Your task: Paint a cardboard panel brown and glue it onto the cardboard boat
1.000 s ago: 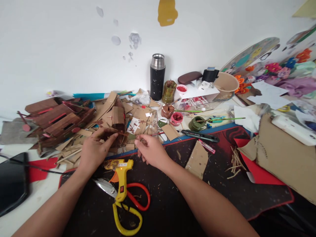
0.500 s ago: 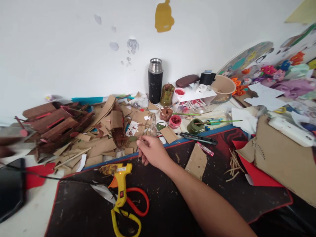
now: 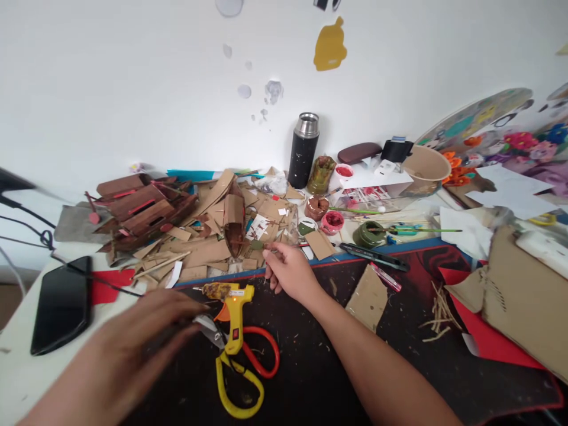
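Note:
My right hand (image 3: 290, 272) is closed in a pinch at the front edge of a heap of cardboard scraps. A small green piece (image 3: 257, 244) shows just beyond its fingertips; whether they grip it or something thinner is unclear. My left hand (image 3: 146, 340), blurred, reaches in with fingers stretched and thumb apart, nothing visible in it. Its fingertips are by the blades of scissors (image 3: 240, 384) with one yellow and one red handle. A yellow glue gun (image 3: 236, 322) lies over the scissors, its small light glowing orange. Behind the green piece stands a brown cardboard model (image 3: 234, 216).
A larger brown model (image 3: 142, 207) sits on the left, beyond a black phone (image 3: 62, 305) and a cable. Paint jars (image 3: 369, 234), a black flask (image 3: 304, 151) and a cutter knife (image 3: 375, 257) are at the back. A cardboard piece (image 3: 368, 297) lies on the dark mat.
My left hand has come in from the left edge towards the scissors and glue gun. The view has swung left, and my right hand keeps its pinch near the green piece.

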Motion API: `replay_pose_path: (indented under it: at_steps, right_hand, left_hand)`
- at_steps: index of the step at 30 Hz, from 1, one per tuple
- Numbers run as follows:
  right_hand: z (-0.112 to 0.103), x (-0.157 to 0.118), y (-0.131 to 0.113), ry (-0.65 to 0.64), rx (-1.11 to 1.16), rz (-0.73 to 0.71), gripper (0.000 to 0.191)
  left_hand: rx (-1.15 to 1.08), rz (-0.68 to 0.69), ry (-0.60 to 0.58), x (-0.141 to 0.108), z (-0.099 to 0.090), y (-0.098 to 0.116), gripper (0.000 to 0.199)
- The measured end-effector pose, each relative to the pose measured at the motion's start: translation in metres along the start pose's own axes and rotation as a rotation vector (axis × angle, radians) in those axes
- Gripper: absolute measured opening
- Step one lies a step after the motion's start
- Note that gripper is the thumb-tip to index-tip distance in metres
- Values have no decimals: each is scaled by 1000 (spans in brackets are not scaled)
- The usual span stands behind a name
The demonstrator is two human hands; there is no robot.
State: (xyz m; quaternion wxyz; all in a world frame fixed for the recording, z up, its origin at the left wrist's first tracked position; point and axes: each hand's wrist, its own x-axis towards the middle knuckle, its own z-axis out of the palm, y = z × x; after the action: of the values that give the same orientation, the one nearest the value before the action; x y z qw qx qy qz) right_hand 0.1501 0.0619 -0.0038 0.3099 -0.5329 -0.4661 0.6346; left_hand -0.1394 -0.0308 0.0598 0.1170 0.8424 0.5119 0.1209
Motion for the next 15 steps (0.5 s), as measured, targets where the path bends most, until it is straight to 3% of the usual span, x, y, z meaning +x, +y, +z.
replay_pose_path:
  at_steps: [3, 5, 10, 15]
  right_hand:
    - [0, 1, 2, -2, -8, -6, 25]
    - [0, 1, 3, -3, -14, -11, 27]
    - [0, 2, 4, -15, -5, -25, 24]
    - [1, 2, 6, -18, -23, -34, 24]
  left_hand:
    - [130, 325, -65, 15, 21, 46, 51]
    - [244, 420, -75, 19, 34, 61, 41]
    - [318, 565, -135, 27, 53, 67, 29]
    - [358, 607, -185, 32, 49, 71, 24]
